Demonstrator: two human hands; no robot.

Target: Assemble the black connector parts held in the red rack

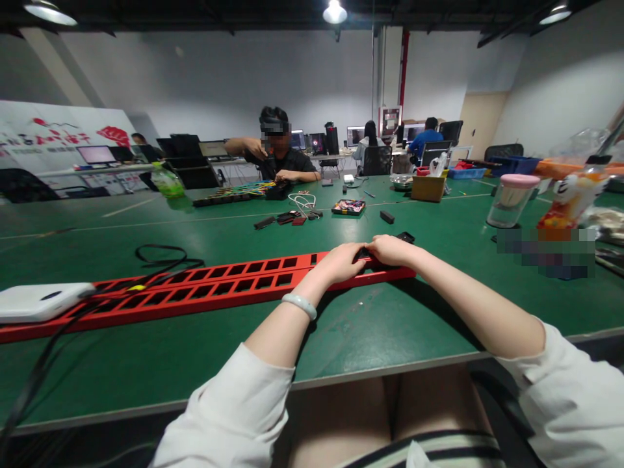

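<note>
Green table (219, 351) under L hand (344, 260) & R hand (389, 249). Red slotted frame (244, 298) on it, runs L from them. White box (39, 302) on frame, well L of hands. Fingertips bunched together nr frame's R end at blk part (363, 252); can't tell if pinched. Prob. mid-job: part's at frame, seating unclear; frame L of hands looks unfilled.

High above your tabletop (219, 351), ceiling lamps (335, 12) glare white amid dim surroundings; on it, a shadow spreads beneath your right forearm (468, 296); toward its right end, you see pixelated blocks and stretching.
</note>
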